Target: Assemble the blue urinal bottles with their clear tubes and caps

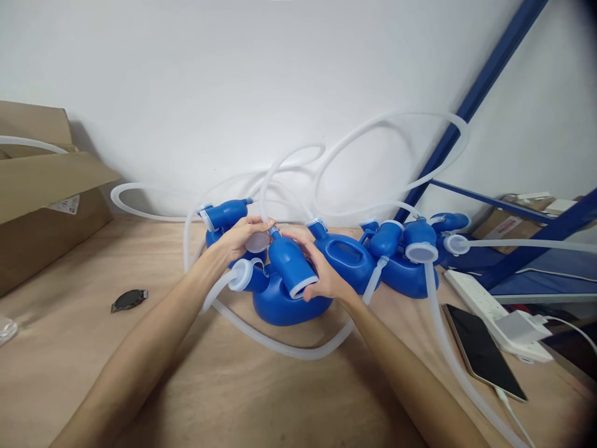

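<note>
In the head view, the step in hand looks like work on the joint between a blue, bottle-necked plastic cup with a wide pale rim (286,258) and a flexible, translucent white tube (262,198) running upward from its narrow end. The left hand (239,238) pinches at that joint with its fingertips, while the right hand (324,267) grasps the cup's body, thumb near the rim. The cup is tilted, open end toward the person, above a rounded blue plastic bottle (280,313) resting on the pale brown wooden tabletop (224,392). Fingers partly cover the joint, so I cannot tell how far the tube is seated. As I judge it, the next move calls for a steady right grip and a left pinch kept in line with the narrow end, without kinking the tube.
</note>
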Tool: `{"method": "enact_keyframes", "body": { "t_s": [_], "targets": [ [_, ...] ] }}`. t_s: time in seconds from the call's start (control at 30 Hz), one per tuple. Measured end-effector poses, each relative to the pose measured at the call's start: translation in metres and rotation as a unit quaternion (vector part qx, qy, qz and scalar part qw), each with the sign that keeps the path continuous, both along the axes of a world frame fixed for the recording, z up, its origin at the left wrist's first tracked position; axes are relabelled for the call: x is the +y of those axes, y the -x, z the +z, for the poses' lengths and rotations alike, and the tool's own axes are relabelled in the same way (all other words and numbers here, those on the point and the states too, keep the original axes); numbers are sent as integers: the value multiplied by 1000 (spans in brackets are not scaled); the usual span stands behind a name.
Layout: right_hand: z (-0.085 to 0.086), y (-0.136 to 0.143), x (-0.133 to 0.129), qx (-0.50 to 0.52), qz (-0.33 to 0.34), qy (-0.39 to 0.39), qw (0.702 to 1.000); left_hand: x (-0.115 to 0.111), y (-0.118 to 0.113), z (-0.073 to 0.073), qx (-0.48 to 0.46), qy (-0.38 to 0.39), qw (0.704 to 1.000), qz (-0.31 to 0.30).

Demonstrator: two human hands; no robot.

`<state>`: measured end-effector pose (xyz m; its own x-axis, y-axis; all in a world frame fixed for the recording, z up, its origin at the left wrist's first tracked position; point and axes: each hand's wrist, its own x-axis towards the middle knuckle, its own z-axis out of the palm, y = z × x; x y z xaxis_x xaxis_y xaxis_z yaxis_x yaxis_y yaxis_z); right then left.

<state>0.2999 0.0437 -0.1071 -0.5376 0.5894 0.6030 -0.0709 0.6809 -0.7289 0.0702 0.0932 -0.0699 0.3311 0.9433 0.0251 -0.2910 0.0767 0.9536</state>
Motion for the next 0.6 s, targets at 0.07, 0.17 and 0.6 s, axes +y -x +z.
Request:
{"method": "enact_keyframes", "body": {
  "t_s": [0.07,0.17,0.6],
  "targets": [
    [3,0,-4,-47,-31,-58,997,-1,3,1,-6,12,1000,-12],
    [5,1,-6,-68,-41,-88,993,-2,7,0,-13,23,999,-25],
    [1,1,0,-52,-48,-89,994,2,12,-6,-9,52,997,-50]
  ]
}}
